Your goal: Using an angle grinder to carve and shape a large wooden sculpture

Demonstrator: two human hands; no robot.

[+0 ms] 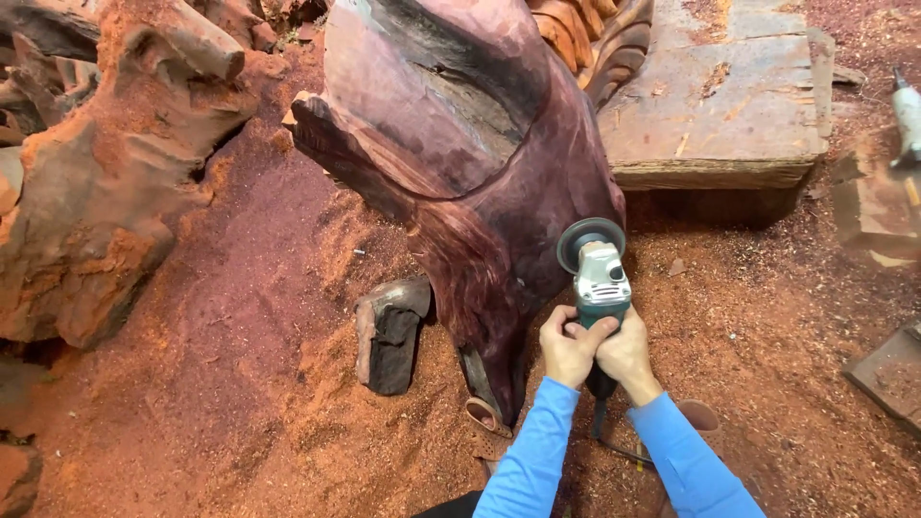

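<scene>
Both my left hand [566,347] and right hand [625,353] clench the angle grinder [597,278], disc touching the dark red carved trunk [480,163] at 12 o'clock; tilt it and I risk kickback gouging the wood.

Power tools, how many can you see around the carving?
2. An angle grinder sits in both hands, left hand and right hand, its disc against the dark red carving. A second tool lies at the right edge, partly cut off.
</scene>
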